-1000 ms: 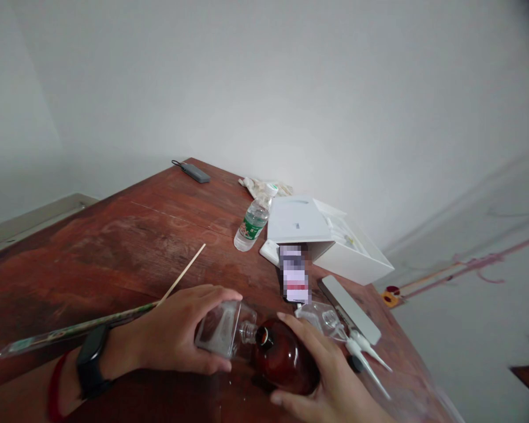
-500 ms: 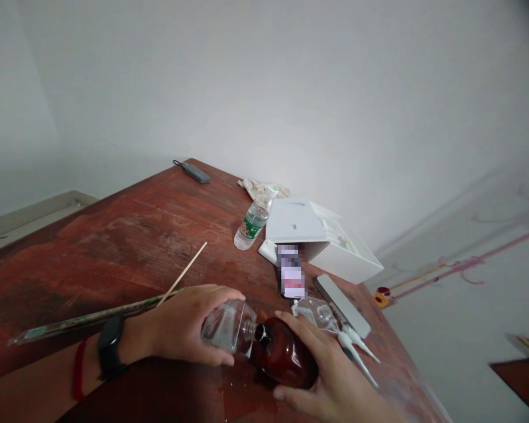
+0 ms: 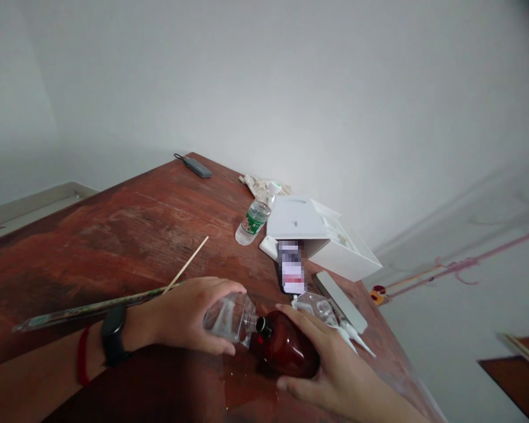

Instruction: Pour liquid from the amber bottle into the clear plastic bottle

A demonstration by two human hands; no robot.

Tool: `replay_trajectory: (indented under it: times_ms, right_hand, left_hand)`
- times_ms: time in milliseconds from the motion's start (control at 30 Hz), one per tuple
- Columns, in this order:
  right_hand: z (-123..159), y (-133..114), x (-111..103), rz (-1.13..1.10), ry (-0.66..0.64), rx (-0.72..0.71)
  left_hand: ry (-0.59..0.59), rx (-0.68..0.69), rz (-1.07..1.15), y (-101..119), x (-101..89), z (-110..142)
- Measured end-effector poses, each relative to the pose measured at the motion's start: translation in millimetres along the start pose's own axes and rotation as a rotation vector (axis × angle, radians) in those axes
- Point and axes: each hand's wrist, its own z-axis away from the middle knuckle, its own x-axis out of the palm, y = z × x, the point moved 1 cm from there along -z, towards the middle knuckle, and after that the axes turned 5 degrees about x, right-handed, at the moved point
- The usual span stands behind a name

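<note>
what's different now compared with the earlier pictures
The brown bottle in the right hand seems tipped slightly more sideways, and that hand hides more of the white nozzles. More droplets show on the table below. Nothing was taken up or let go: the left hand still grips the clear bottle, its mouth close to the brown one's.

I'm seeing a clear, angular bottle [image 3: 230, 318] tilting onto its side, its uncapped neck pointing right in my view. A glossy reddish-brown bottle [image 3: 288, 346] with rounded shoulders is leaning over toward it, its dark-rimmed open mouth facing left. Both mouths are meeting nearly end to end at the desk's near part [image 3: 240, 388]; I'm not making out whether they're touching.
</note>
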Motion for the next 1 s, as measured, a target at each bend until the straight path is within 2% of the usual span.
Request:
replay_trajectory:
  times_ms: [267, 1000]
  right_hand:
    - [-3.4, -5.5, -6.5, 0.07, 0.001, 0.0]
    - [-11.3, -14.7, -21.6, 0.106, -0.063, 0.007]
  left_hand:
    - [-0.013, -0.058, 0.061, 1.8, -2.7, -1.1]
    - [-0.013, -0.055, 0.107, 2.7, -6.3, -1.9]
